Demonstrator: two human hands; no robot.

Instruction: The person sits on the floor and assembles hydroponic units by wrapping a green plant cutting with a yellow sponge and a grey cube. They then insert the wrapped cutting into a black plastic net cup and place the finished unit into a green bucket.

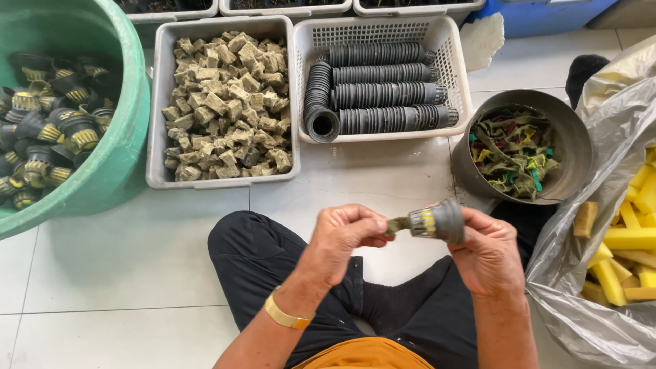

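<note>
We see only part of the green tub [116, 164], cut by the left and top edges, so its pots [48, 123] cannot be counted. The plastic bag [601, 225] runs off the right edge, hiding most of its yellow sponges [629, 239]. Three trays [184, 12] at the top edge show only their rims. The right hand [488, 256] covers the back of the net pot [437, 220]; the strip [396, 224] vanishes between the left hand's [345, 239] fingertips. The bucket's [567, 130] scraps [516, 154] blur together.
</note>
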